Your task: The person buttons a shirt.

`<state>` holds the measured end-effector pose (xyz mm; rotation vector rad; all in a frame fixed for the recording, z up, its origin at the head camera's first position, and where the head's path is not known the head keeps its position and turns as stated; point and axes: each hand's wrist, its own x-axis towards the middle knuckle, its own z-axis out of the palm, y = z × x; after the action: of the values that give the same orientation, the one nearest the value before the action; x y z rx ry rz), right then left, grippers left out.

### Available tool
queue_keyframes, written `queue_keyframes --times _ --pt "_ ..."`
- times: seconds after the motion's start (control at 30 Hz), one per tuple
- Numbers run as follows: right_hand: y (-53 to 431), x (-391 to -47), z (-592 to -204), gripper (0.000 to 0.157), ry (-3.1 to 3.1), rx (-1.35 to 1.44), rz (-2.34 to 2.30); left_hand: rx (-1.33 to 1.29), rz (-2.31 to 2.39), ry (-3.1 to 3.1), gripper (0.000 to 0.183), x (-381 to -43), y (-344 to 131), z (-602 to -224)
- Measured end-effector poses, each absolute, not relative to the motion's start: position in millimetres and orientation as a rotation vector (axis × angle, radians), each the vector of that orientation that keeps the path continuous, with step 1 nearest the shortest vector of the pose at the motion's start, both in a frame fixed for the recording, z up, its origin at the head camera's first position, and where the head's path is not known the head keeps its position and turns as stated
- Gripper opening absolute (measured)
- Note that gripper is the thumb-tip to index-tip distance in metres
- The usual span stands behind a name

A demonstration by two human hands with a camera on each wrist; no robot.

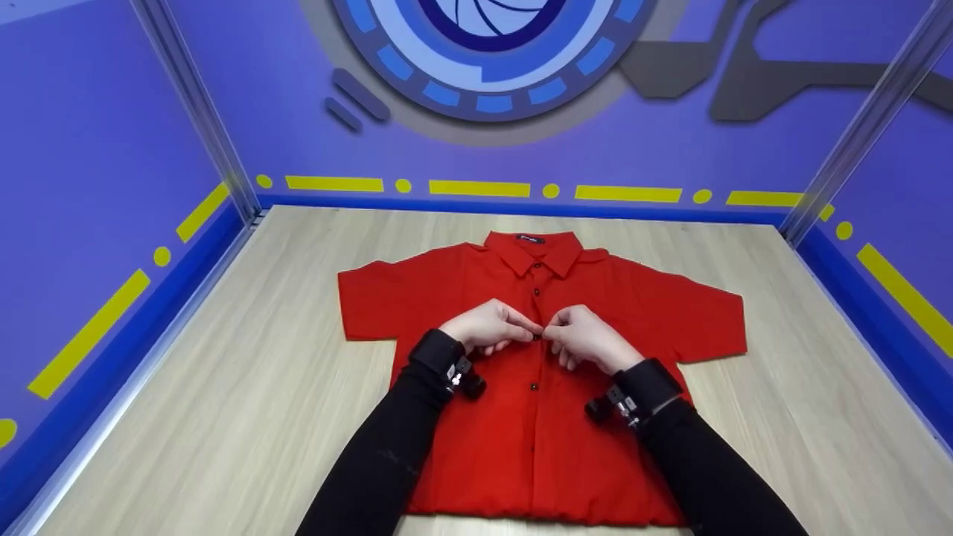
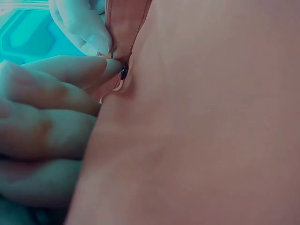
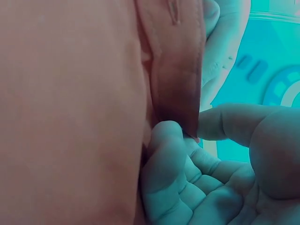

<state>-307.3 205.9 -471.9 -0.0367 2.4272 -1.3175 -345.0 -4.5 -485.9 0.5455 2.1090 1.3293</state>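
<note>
A red short-sleeved shirt (image 1: 476,439) lies front up, its collar (image 1: 514,257) toward the far wall. At mid-chest my left hand (image 1: 491,327) pinches the shirt front beside a dark button (image 2: 124,71). Opposite it, my right hand (image 1: 588,339) holds the edge of the placket (image 3: 176,75) between thumb and finger, lifting that strip off the fabric below. The fingertips of both hands nearly meet. A buttonhole (image 3: 174,11) shows higher on the strip in the right wrist view. Below the hands, another button (image 1: 534,387) sits on the shirt front.
The shirt is spread on a light wooden table (image 1: 223,402). Blue printed panels with yellow marks (image 1: 480,189) enclose the back and both sides, and metal posts (image 1: 197,104) stand at the far corners. Both wrists carry black straps with small cameras (image 1: 614,406).
</note>
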Motion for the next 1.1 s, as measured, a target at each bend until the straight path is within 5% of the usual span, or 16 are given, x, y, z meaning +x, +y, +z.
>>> queue_keyframes --times 0.63,1.1 --pt "210.3 -308.7 -472.7 0.017 2.399 -0.097 -1.306 0.417 1.385 2.220 0.029 -337.6 3.7 -481.1" --pt "207.4 -306.5 -473.2 0.014 2.438 -0.101 -1.264 0.407 1.315 2.336 0.007 -336.1 8.4 -479.9"
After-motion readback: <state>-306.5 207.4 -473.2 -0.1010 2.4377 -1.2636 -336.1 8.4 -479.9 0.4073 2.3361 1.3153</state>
